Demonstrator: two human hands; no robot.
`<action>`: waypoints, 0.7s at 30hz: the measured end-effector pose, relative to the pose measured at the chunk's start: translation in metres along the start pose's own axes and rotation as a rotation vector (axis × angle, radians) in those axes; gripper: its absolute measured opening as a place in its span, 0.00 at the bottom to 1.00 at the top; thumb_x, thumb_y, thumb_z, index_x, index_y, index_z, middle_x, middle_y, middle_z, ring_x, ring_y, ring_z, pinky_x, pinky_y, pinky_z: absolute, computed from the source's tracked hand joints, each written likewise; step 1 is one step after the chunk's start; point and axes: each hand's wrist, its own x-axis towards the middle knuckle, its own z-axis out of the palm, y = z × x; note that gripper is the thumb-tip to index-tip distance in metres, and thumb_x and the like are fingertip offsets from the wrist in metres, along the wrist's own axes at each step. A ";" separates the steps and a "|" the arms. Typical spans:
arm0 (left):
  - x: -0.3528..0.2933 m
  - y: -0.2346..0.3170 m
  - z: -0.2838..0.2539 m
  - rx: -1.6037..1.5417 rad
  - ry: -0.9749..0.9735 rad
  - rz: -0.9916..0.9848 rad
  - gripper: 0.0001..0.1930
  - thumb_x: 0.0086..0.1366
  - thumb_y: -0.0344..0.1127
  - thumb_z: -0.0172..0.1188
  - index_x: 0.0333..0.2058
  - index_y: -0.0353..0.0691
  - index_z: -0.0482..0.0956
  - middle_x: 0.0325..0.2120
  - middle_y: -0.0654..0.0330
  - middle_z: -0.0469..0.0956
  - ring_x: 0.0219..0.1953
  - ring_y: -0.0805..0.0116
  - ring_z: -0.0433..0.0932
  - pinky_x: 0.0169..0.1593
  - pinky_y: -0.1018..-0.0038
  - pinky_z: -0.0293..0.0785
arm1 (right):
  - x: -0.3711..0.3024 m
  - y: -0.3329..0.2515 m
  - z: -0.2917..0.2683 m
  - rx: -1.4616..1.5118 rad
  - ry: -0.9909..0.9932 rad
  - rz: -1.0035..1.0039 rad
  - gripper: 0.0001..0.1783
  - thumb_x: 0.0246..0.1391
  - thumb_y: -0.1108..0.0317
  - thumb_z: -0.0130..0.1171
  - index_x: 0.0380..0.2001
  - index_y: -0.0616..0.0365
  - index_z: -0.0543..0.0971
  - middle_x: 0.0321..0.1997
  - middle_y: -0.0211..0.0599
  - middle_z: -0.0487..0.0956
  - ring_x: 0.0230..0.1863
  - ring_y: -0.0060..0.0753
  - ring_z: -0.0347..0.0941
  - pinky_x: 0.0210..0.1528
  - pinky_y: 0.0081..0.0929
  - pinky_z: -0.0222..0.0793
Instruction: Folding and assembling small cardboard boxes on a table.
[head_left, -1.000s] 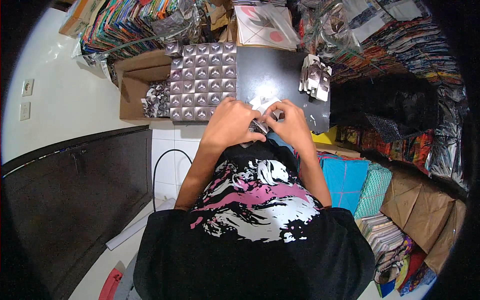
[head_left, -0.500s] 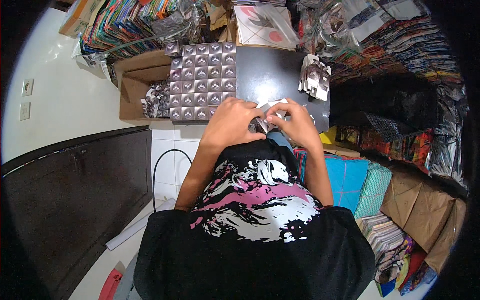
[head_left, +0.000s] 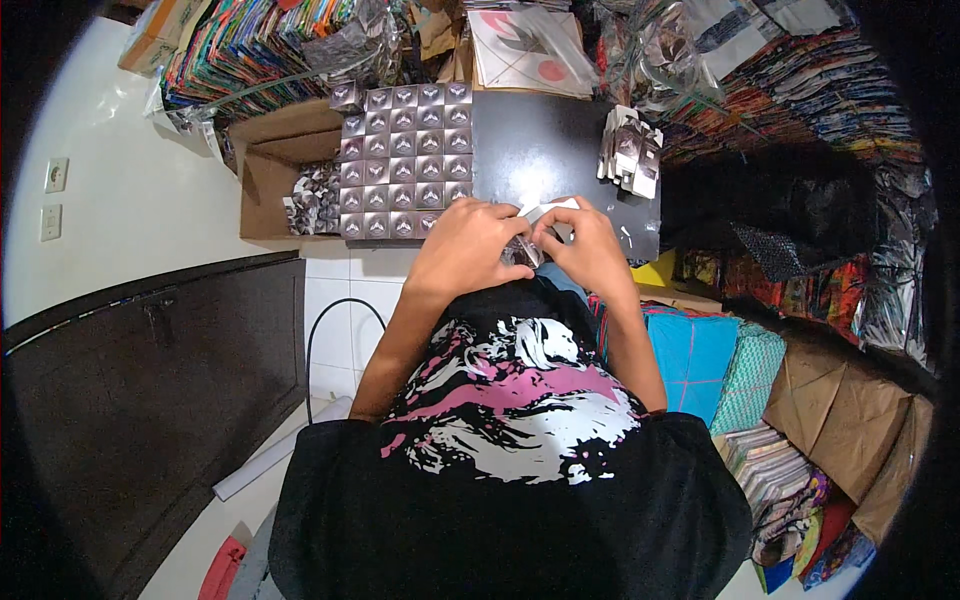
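Between my hands, just off the near edge of the dark table, is a small cardboard box [head_left: 527, 252] with a dark printed face and raised white flaps. My left hand [head_left: 470, 248] is closed round its left side, thumb along the near edge. At the box's right, my right hand [head_left: 585, 250] pinches a white flap with thumb and forefinger. The fingers hide much of the box. Left of my hands, rows of small dark printed boxes [head_left: 403, 173] stand packed together on the table. A stack of flat, unfolded cartons [head_left: 630, 150] lies at the table's right.
The dark table [head_left: 540, 130] has a bright reflection. Left of the boxes, an open brown carton [head_left: 262, 190] holds many small printed pieces. Piles of packed sheets [head_left: 260, 60] rise behind. Blue bundles [head_left: 690, 360] and brown paper [head_left: 840, 410] lie to my right.
The box has tipped slightly, and more of its dark printed face shows. My right fingers have shifted a little on the white flap; my left hand keeps its hold.
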 end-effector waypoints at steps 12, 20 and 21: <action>0.000 0.007 0.013 0.012 0.061 -0.030 0.28 0.53 0.48 0.76 0.51 0.48 0.79 0.51 0.50 0.80 0.55 0.45 0.80 0.57 0.53 0.78 | -0.011 -0.004 -0.002 -0.174 0.081 -0.066 0.07 0.64 0.67 0.62 0.41 0.53 0.87 0.78 0.58 0.54 0.76 0.69 0.54 0.68 0.55 0.65; -0.002 0.012 0.008 -0.108 -0.008 -0.103 0.35 0.55 0.43 0.76 0.61 0.52 0.74 0.56 0.50 0.79 0.51 0.42 0.83 0.53 0.54 0.82 | -0.009 0.004 -0.005 -0.145 0.048 -0.091 0.09 0.65 0.65 0.63 0.45 0.48 0.87 0.84 0.56 0.40 0.81 0.67 0.43 0.73 0.62 0.55; -0.002 0.011 0.009 -0.113 0.024 -0.079 0.36 0.55 0.42 0.75 0.63 0.53 0.73 0.56 0.50 0.80 0.50 0.42 0.83 0.53 0.54 0.82 | -0.008 0.009 -0.006 -0.111 0.028 -0.114 0.09 0.64 0.65 0.63 0.45 0.49 0.87 0.84 0.59 0.40 0.82 0.67 0.41 0.75 0.61 0.51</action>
